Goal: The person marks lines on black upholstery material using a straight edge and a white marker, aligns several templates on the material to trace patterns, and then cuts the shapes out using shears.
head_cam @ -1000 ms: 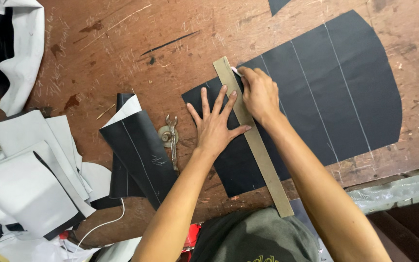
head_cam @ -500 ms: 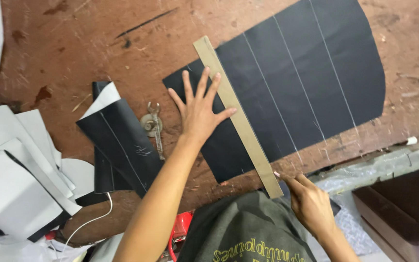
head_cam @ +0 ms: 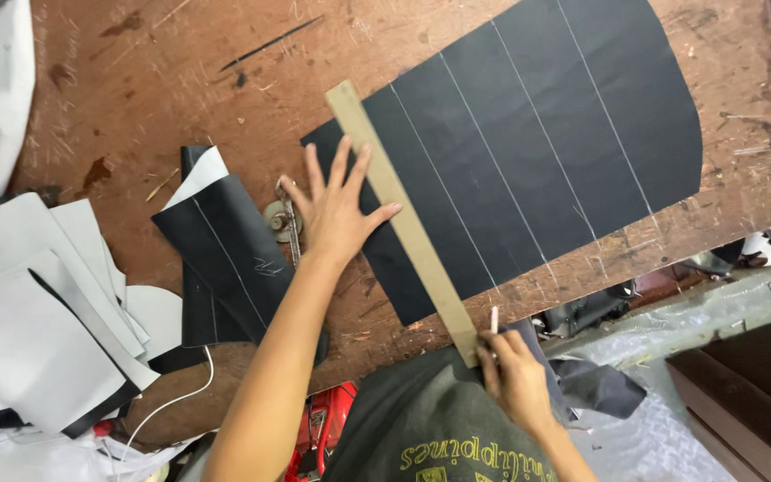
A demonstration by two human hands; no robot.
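Note:
A large black sheet (head_cam: 528, 161) with white chalk lines lies on the worn wooden table (head_cam: 136, 89). A long tan wooden ruler (head_cam: 403, 219) rests diagonally across its left part. My left hand (head_cam: 336, 210) presses flat with spread fingers on the ruler and the sheet. My right hand (head_cam: 515, 379) is at the ruler's near end, by the table edge, holding a small white chalk stick (head_cam: 493, 319) upright between its fingers.
A folded black-and-white piece (head_cam: 225, 241) lies left of my left hand, with scissors (head_cam: 286, 223) beside it. Several white-backed cut pieces (head_cam: 37, 321) pile at the left. A white cable (head_cam: 171, 402) and a red object (head_cam: 323, 428) sit near the table edge.
My right hand slid from the ruler's far end down along it to the near end. My left hand stayed pressed on the ruler. The view shifted closer.

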